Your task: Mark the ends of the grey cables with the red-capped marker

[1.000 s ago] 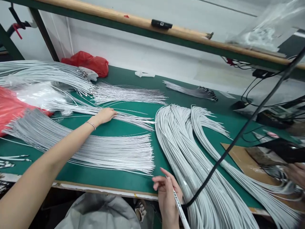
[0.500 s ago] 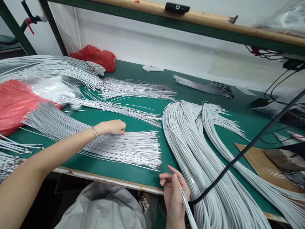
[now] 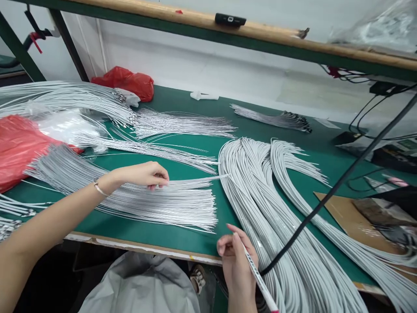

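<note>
- Left hand (image 3: pixel 150 174) lay at 8 to 9 o'clock in the view, over the upper edge of a fan of grey-white wires (image 3: pixel 182 204); fingers loosely curled, thumb near the fingertips.
- A few raised strands (image 3: pixel 195 180) ran from beneath those fingers towards 3 o'clock, tips reaching over the looped bundle; grip on them: could not tell.
- Right hand (image 3: pixel 239 261), between 5 and 6 o'clock: fingers bent, closed round a slim white pen (image 3: pixel 257 271).
- Looped bundle (image 3: pixel 280 226), thick, at 4 o'clock, just beside the pen hand.
- Thinner bunch (image 3: pixel 166 151) at 9 o'clock, beyond the fan.
- Red bag (image 3: pixel 19 143) at 9 o'clock, farther out.
- All lay on a green tabletop (image 3: pixel 176 169).
</note>
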Demonstrator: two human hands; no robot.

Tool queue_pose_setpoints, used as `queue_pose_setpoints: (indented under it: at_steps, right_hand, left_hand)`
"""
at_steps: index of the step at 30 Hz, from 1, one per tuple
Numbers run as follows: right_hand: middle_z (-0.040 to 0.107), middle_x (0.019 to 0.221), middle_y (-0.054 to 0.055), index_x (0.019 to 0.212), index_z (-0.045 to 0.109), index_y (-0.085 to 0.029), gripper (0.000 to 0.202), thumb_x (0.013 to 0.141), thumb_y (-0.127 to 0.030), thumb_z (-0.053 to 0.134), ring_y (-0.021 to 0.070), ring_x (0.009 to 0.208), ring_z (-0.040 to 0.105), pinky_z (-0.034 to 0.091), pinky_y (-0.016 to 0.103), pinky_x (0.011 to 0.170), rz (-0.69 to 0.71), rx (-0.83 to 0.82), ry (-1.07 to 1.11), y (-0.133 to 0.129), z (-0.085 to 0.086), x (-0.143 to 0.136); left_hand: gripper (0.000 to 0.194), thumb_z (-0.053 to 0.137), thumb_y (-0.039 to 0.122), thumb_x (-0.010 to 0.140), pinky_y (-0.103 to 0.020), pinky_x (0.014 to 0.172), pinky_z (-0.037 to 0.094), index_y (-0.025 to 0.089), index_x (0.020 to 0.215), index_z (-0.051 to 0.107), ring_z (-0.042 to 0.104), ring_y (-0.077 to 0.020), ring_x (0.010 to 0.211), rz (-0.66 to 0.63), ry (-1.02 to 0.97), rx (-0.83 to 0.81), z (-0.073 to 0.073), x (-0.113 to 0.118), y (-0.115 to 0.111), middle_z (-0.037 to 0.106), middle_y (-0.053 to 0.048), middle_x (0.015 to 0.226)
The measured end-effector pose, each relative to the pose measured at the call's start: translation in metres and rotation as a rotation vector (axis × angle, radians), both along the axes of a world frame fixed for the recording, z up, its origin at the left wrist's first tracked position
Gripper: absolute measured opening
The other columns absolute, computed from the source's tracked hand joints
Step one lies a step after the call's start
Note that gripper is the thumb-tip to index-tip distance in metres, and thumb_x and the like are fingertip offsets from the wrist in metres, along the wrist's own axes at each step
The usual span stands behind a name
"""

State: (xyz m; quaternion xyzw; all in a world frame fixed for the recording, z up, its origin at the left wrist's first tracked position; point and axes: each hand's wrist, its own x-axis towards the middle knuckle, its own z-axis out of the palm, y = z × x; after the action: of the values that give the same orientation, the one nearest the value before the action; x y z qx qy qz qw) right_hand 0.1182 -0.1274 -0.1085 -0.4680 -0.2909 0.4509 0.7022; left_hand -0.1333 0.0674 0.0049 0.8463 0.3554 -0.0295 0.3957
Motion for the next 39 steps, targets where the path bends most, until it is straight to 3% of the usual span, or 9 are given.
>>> queue_pose_setpoints:
  at_steps: [4, 7, 13, 18, 23, 25, 29, 35, 39]
  right_hand:
    - [0.071, 0.067, 0.002, 0.113, 0.062, -0.019, 0.046, 0.076, -0.045, 0.072, 0.0108, 0.045, 0.056, 0.045, 0.021, 0.042, 0.129, 0.044, 0.006, 0.009, 0.018, -0.016]
    - [0.069, 0.062, 0.0, 0.096, 0.065, -0.019, 0.034, 0.082, -0.051, 0.063, 0.0105, 0.045, 0.056, 0.045, 0.021, 0.044, 0.137, 0.014, 0.055, 0.015, 0.028, -0.029]
    - [0.06, 0.053, -0.003, 0.073, 0.058, -0.02, 0.029, 0.089, -0.044, 0.055, 0.0101, 0.045, 0.055, 0.045, 0.021, 0.048, 0.104, -0.031, -0.059, 0.006, 0.033, -0.047]
    - [0.055, 0.05, -0.004, 0.075, 0.061, -0.019, 0.029, 0.092, -0.039, 0.05, 0.0104, 0.043, 0.053, 0.041, 0.021, 0.044, 0.102, 0.004, -0.345, -0.003, 0.031, -0.048]
    - [0.06, 0.056, -0.003, 0.123, 0.059, -0.018, 0.037, 0.091, -0.033, 0.051, 0.0128, 0.047, 0.057, 0.043, 0.023, 0.044, -0.175, 0.153, -0.554, -0.016, 0.022, -0.033]
    - [0.063, 0.059, -0.002, 0.129, 0.055, -0.019, 0.04, 0.091, -0.029, 0.049, 0.0143, 0.051, 0.06, 0.046, 0.026, 0.048, -0.244, 0.181, -0.63, -0.022, 0.02, -0.031]
    - [0.068, 0.065, 0.001, 0.132, 0.054, -0.022, 0.04, 0.092, -0.022, 0.047, 0.0169, 0.059, 0.063, 0.053, 0.035, 0.065, -0.199, 0.137, -0.781, -0.029, 0.022, -0.042]
    - [0.069, 0.07, 0.004, 0.137, 0.048, -0.019, 0.045, 0.092, -0.022, 0.049, 0.0198, 0.061, 0.062, 0.051, 0.037, 0.066, -0.157, 0.157, -0.863, -0.028, 0.021, -0.056]
    - [0.061, 0.061, -0.002, 0.102, 0.061, -0.021, 0.02, 0.088, -0.035, 0.055, 0.0142, 0.05, 0.054, 0.044, 0.026, 0.05, -0.008, 0.124, -0.679, -0.027, 0.02, -0.039]
  left_hand:
    - [0.028, 0.051, 0.039, 0.09, -0.016, 0.052, 0.042, 0.016, 0.079, 0.061, 0.058, -0.0095, 0.055, -0.095, 0.008, -0.167, 0.021, -0.005, -0.036, 0.06, 0.0, 0.067]
    - [0.026, 0.05, 0.036, 0.091, -0.016, 0.054, 0.043, 0.016, 0.079, 0.061, 0.06, -0.0108, 0.059, -0.152, 0.107, -0.272, 0.025, -0.011, -0.052, 0.061, 0.0, 0.069]
    - [0.029, 0.051, 0.04, 0.092, -0.017, 0.055, 0.043, 0.016, 0.106, 0.061, 0.06, -0.0117, 0.064, -0.204, 0.009, -0.403, 0.008, 0.011, -0.081, 0.064, -0.001, 0.077]
    - [0.032, 0.047, 0.044, 0.094, -0.015, 0.046, 0.034, 0.016, 0.089, 0.062, 0.049, -0.0079, 0.05, -0.052, -0.204, -0.346, -0.007, 0.051, -0.109, 0.056, 0.003, 0.058]
    - [0.037, 0.045, 0.041, 0.095, -0.015, 0.043, 0.032, 0.015, 0.074, 0.06, 0.047, -0.0067, 0.042, -0.06, -0.248, -0.263, -0.004, 0.049, -0.111, 0.052, 0.003, 0.05]
    - [0.038, 0.044, 0.041, 0.095, -0.016, 0.043, 0.032, 0.015, 0.072, 0.06, 0.047, -0.0069, 0.042, -0.068, -0.237, -0.228, -0.001, 0.044, -0.11, 0.051, 0.003, 0.048]
    - [0.037, 0.046, 0.04, 0.094, -0.017, 0.043, 0.029, 0.015, 0.071, 0.06, 0.043, -0.0067, 0.043, -0.064, -0.245, -0.184, -0.001, 0.044, -0.111, 0.049, 0.004, 0.049]
    - [0.033, 0.047, 0.035, 0.095, -0.018, 0.047, 0.03, 0.013, 0.077, 0.064, 0.043, -0.0064, 0.05, -0.075, -0.297, -0.168, -0.003, 0.051, -0.115, 0.059, 0.001, 0.062]
    - [0.032, 0.045, 0.03, 0.096, -0.017, 0.051, 0.031, 0.014, 0.074, 0.062, 0.045, -0.0054, 0.05, -0.143, -0.312, -0.149, -0.002, 0.05, -0.115, 0.057, 0.003, 0.06]
